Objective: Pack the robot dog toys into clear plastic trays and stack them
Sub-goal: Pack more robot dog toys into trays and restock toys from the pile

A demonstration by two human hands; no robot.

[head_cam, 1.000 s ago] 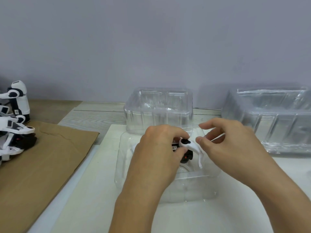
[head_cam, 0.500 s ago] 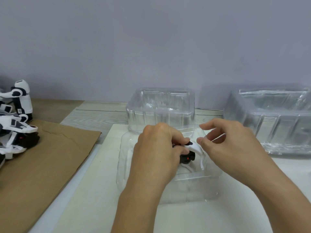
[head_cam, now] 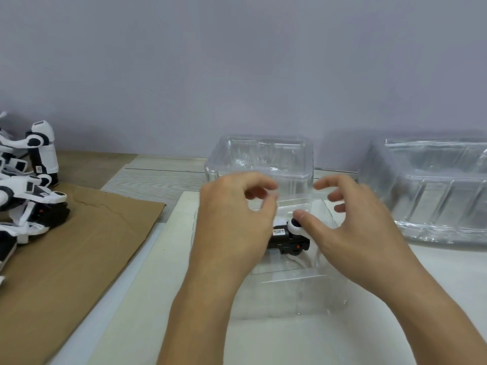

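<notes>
- Dead centre of the head view, the robot dog toy (head_cam: 288, 237) lies inside the near clear tray (head_cam: 297, 293), black body up, white leg parts showing.
- Left hand (head_cam: 232, 227) hovers over the toy's left end, fingers loosely curled and gripping nothing.
- Right hand (head_cam: 353, 233) hangs over the right end, fingers spread and relaxed; its thumb tip sits right at the toy's white joint, contact unclear.
- Behind them stands a second clear tray (head_cam: 259, 159), and a larger tray stack (head_cam: 432, 191) waits at the right.
- Far left, more robot dogs (head_cam: 29, 191) crowd the brown cardboard (head_cam: 73, 248).
</notes>
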